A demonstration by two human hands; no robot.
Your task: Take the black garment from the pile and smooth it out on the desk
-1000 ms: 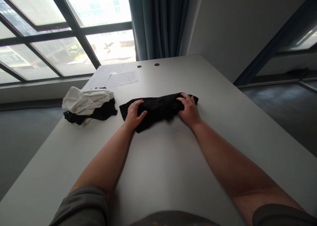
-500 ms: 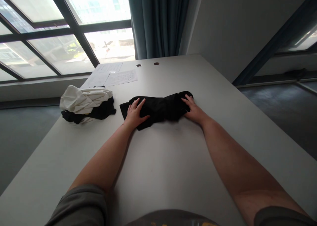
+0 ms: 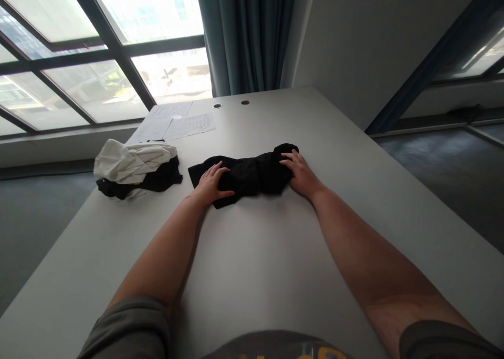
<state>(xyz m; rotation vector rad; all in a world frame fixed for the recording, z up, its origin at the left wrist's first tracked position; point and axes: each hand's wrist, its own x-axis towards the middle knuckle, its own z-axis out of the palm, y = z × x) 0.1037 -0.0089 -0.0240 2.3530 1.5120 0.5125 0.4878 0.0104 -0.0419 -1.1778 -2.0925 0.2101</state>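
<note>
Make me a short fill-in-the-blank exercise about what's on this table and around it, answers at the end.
The left hand and right hand rest on a garment coloured ____.
The fabric on top of the clothes pile is ____.
Near the far edge of the table are ____ round holes.
In the picture, the curtain hangs to the ____ of the large window.
Missing words: black; white; two; right.

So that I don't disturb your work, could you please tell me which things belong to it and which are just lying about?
In hand:
Black cloth, under the left hand and right hand

Apparently lying about:
Cloth pile, left of the black cloth
Papers, behind the pile
</note>
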